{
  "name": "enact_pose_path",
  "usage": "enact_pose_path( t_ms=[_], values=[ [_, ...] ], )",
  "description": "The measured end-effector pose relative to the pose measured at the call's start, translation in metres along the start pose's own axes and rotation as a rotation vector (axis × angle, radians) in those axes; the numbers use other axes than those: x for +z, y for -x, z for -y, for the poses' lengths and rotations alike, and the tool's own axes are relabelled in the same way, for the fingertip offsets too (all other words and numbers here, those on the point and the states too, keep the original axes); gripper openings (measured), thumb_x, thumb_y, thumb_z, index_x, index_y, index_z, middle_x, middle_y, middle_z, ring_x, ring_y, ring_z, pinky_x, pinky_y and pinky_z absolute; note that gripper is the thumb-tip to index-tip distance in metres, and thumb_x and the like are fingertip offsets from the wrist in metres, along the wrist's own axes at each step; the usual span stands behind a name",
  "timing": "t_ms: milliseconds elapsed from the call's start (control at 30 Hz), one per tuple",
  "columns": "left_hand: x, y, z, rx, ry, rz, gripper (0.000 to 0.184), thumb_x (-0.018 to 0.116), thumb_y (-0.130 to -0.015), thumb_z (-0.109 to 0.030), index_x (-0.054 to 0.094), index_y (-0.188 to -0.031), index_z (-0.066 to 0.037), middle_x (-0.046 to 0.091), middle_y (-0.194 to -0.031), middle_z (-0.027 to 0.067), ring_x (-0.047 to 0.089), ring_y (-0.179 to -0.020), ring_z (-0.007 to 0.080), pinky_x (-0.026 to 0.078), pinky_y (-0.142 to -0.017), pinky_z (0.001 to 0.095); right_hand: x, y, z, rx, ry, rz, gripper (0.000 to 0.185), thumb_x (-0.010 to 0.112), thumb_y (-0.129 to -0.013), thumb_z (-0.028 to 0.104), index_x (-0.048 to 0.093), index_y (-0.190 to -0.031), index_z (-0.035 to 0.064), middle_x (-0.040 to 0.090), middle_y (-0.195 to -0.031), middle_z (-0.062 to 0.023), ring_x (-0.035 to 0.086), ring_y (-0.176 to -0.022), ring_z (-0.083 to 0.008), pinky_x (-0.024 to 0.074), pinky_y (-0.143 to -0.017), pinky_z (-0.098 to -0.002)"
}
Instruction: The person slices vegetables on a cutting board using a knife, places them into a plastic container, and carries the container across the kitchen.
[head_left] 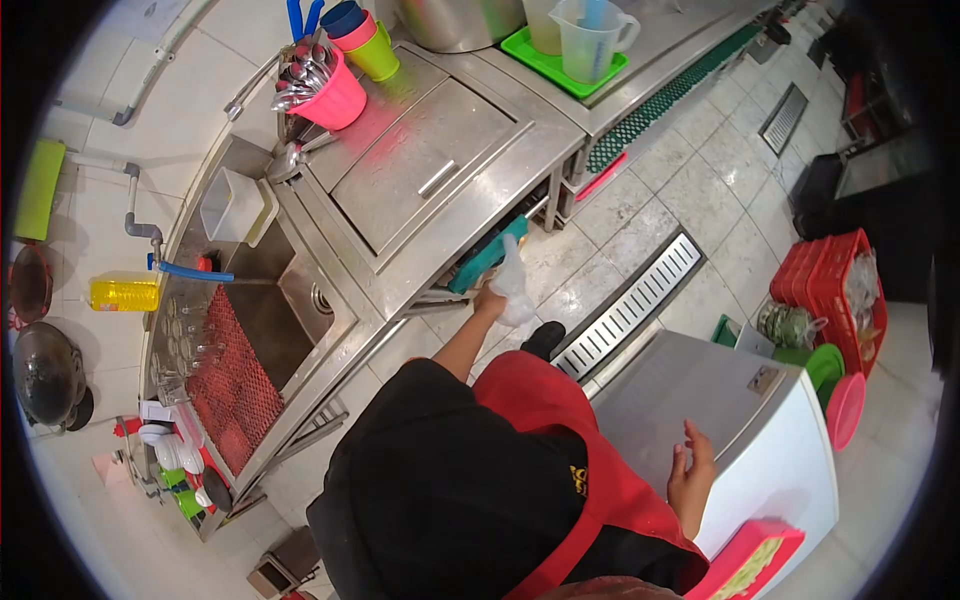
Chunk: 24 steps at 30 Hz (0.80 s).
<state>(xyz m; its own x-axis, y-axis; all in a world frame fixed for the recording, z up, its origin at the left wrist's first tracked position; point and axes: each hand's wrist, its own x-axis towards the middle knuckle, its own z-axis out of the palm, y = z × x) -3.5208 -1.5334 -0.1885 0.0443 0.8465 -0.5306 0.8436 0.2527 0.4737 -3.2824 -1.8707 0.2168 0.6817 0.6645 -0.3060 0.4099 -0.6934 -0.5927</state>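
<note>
My left hand (pixel 488 301) is closed on a whitish translucent plastic bag (pixel 512 285), beside the front edge of the steel counter (pixel 400 290). Just behind the bag, a teal object (pixel 487 258) shows in the opening under the counter. Over the white-topped grey appliance (pixel 680 390), my right hand (pixel 692 478) is held with its fingers apart and nothing in them. A pink box with pale yellow contents (pixel 755 562) lies near that hand.
A sink (pixel 308 290) with a red mat (pixel 232 385) lies left. Pink cutlery bucket (pixel 335 95) and green tray (pixel 562 66) stand on the counters. Red crates (pixel 822 290) stand at right; a floor drain (pixel 632 300) crosses the tiles.
</note>
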Motion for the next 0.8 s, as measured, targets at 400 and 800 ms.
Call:
enact_pose_path(
  t_ms=[400,800],
  values=[
    [-0.010,-0.155,-0.006,-0.314,-0.113,-0.240,0.047,0.052,-0.082,-0.039,0.063,-0.109,-0.001,0.062,-0.112,0.0225,0.059,-0.107,0.0359,0.047,-0.091,0.0445,0.055,-0.142,-0.046,0.117,0.044,0.332,0.038,0.062,-0.081,0.001,0.059,-0.118,0.0066,0.062,-0.103,-0.0184,0.062,-0.087,-0.0333,0.0496,-0.077,-0.0387],
    [0.016,-0.237,-0.015,-0.231,-0.239,-0.215,0.047,0.051,-0.084,-0.036,0.061,-0.112,0.001,0.061,-0.112,0.0252,0.059,-0.106,0.0393,0.047,-0.090,0.0476,0.065,-0.174,-0.057,0.252,0.073,0.450,0.037,0.063,-0.084,0.011,0.058,-0.120,0.0082,0.062,-0.105,-0.0188,0.060,-0.095,-0.0373,0.0485,-0.082,-0.0423]
  ],
)
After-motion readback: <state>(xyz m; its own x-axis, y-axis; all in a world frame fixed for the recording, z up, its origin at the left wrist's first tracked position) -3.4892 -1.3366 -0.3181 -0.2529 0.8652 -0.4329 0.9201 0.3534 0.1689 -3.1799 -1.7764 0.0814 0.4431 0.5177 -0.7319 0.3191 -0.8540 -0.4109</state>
